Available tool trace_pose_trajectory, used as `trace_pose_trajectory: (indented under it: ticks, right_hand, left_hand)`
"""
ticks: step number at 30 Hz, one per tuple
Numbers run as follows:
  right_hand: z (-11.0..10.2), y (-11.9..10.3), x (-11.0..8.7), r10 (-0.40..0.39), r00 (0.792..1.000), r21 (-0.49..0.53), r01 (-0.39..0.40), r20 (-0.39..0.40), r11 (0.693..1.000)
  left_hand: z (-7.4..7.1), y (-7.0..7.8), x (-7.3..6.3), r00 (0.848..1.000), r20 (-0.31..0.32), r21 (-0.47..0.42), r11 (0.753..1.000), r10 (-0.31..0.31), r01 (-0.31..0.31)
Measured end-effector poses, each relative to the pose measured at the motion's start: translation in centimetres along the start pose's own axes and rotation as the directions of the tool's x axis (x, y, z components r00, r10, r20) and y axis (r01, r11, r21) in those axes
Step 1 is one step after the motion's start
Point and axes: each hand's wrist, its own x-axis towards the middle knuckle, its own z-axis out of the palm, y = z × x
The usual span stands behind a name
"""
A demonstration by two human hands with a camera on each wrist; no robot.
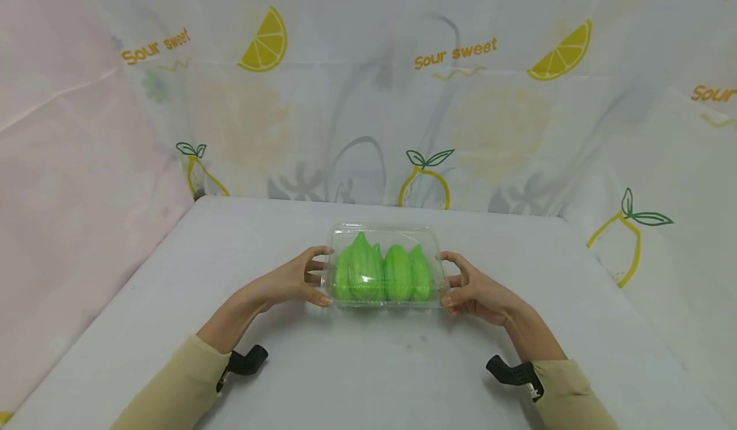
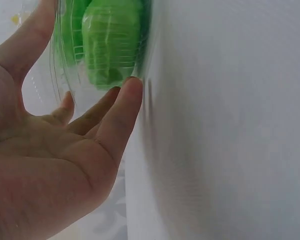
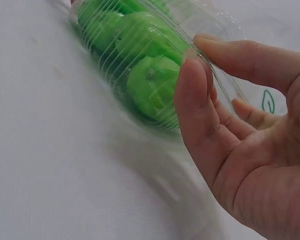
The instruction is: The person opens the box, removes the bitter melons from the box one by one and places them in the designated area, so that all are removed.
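A clear plastic clamshell box [image 1: 380, 229] with a ribbed base is held at its two short ends. Inside lie several bright green, ridged, gourd-like pieces [image 1: 398, 273]; their exact kind is unclear. My left hand [image 1: 285, 285] grips the left end, thumb at the near corner and fingers along the side. At the right end, my right hand [image 1: 482, 295] pinches the rim. In the right wrist view, the thumb and fingers of the right hand [image 3: 270, 155] meet at the edge of the box. The lid looks closed over the green pieces.
A white-covered table [image 1: 368, 372] lies under the box. Behind it hangs a pale cloth backdrop [image 1: 322, 110] with lemon prints, and a pinkish cloth [image 1: 75, 161] borders the left. Black wrist mounts [image 1: 249, 361] sit at both sleeves.
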Motion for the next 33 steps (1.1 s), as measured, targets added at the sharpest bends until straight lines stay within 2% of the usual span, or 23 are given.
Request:
trace_pose_trajectory:
  ticks: [4, 13, 20, 33]
  right_hand:
    - [0.11, 0.09, -0.08, -0.006, 1.000, 0.011, 0.006, -0.010, 1.000]
    - [0.30, 0.15, -0.23, -0.006, 0.999, 0.001, 0.006, -0.039, 1.000]
    - [0.31, -0.26, -0.46, -0.024, 0.999, -0.033, 0.023, -0.045, 0.999]
    - [0.11, -0.16, -0.79, -0.043, 0.997, -0.066, 0.039, -0.062, 0.997]
  left_hand:
    - [0.06, -0.26, -0.20, 1.000, -0.014, 0.022, 1.000, 0.013, -0.013]
    - [-0.03, -0.34, -0.40, 0.999, -0.039, 0.091, 0.996, 0.005, -0.001]
    - [-0.17, -0.31, -0.35, 0.999, 0.016, 0.028, 0.999, 0.033, -0.034]
    - [-0.09, -0.14, -0.16, 1.000, 0.028, 0.004, 1.000, 0.003, -0.003]
